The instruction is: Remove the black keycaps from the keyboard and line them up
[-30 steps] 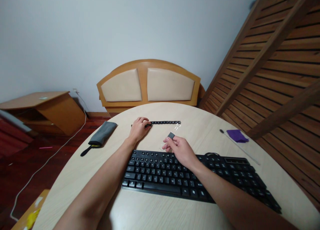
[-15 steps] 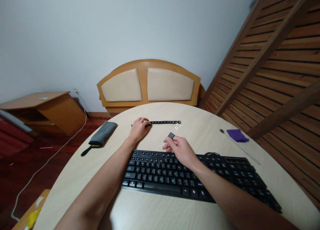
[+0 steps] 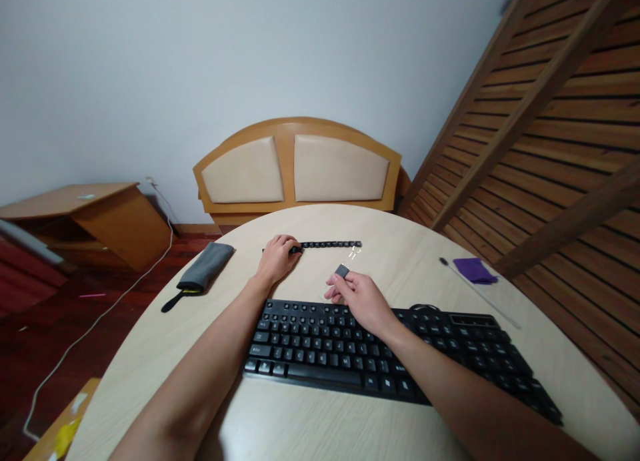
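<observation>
A black keyboard (image 3: 320, 351) lies on the table under my forearms, its upper rows bare of several keycaps. Beyond it, loose black keycaps (image 3: 333, 244) are lined up in a row. My left hand (image 3: 280, 255) rests at the left end of that row, fingers curled down on a keycap (image 3: 295, 250) and covering part of the line. Between the row and the keyboard, my right hand (image 3: 363, 299) pinches a keycap puller (image 3: 343, 271) by its dark grey handle. The puller's thin wire prongs point away toward the row's right end, with nothing visible in them.
To the left lies a grey cloth pouch (image 3: 207, 267) with a black strap. On the right are a purple cloth (image 3: 475, 271) and a thin brush (image 3: 480, 291). The round table (image 3: 280, 414) curves away at both sides, and a wooden headboard (image 3: 289, 161) stands behind it.
</observation>
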{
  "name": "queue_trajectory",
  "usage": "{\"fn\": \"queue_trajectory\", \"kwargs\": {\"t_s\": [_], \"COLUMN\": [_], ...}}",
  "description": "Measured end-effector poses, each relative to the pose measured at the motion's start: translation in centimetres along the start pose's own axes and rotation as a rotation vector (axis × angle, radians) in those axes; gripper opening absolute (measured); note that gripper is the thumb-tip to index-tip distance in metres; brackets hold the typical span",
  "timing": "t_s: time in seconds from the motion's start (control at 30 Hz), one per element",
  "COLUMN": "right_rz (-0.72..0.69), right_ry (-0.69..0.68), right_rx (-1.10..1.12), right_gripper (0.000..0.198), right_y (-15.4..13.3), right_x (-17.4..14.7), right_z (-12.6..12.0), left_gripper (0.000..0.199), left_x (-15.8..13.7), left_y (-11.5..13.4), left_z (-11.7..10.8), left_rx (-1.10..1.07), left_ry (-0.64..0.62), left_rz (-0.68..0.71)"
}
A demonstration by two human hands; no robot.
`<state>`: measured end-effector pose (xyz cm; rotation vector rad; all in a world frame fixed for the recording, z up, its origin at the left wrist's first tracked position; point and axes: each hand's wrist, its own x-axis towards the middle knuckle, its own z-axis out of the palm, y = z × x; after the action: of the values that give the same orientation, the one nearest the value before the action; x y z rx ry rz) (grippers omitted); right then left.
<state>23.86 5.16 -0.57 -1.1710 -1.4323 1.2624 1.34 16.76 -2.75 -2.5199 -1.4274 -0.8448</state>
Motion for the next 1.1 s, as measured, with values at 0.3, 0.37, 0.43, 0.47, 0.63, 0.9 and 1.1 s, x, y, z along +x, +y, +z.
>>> {"fn": "queue_trajectory", "kwargs": {"t_s": [0.3,0.37,0.43,0.47,0.63,0.9,1.1], "right_rz": [-0.16,-0.198,-0.217,-0.22,-0.254,-0.207,-0.186], "right_ry": [-0.032,-0.047,-0.055,-0.062,-0.13,-0.07,-0.004], "right_rx": [-0.095,-0.155,-0.204,-0.22,-0.298,-0.18,-0.105], "right_gripper": [0.041,0.043,0.043,0.043,0.044,0.037,0.052], "right_y": [-0.3,-0.4,-0.5,-0.5,-0.6,-0.5,-0.2], "right_x": [-0.3,-0.4,-0.5,-0.6,-0.9,-0.9,-0.7], "right_z": [0.0,-0.1,-0.1,-0.1,-0.1,-0.1,-0.2], "left_gripper": [0.033,0.044,0.05,0.05,0.037,0.032,0.026], "left_x": [0.0,-0.6,-1.7,-2.4,-5.6,-6.6,-7.0], "left_y": [3.5,5.8,8.3,9.4,11.9,11.1,11.6], "left_z": [-3.4,-4.6,-5.7,-6.1,-6.1,-4.6,-5.1], "left_rx": [-0.482,-0.706,-0.837,-0.866,-0.956,-1.121,-1.092], "left_ry": [0.065,-0.093,-0.175,-0.181,-0.125,-0.149,-0.179], "left_rz": [-0.234,-0.265,-0.293,-0.303,-0.411,-0.428,-0.365]}}
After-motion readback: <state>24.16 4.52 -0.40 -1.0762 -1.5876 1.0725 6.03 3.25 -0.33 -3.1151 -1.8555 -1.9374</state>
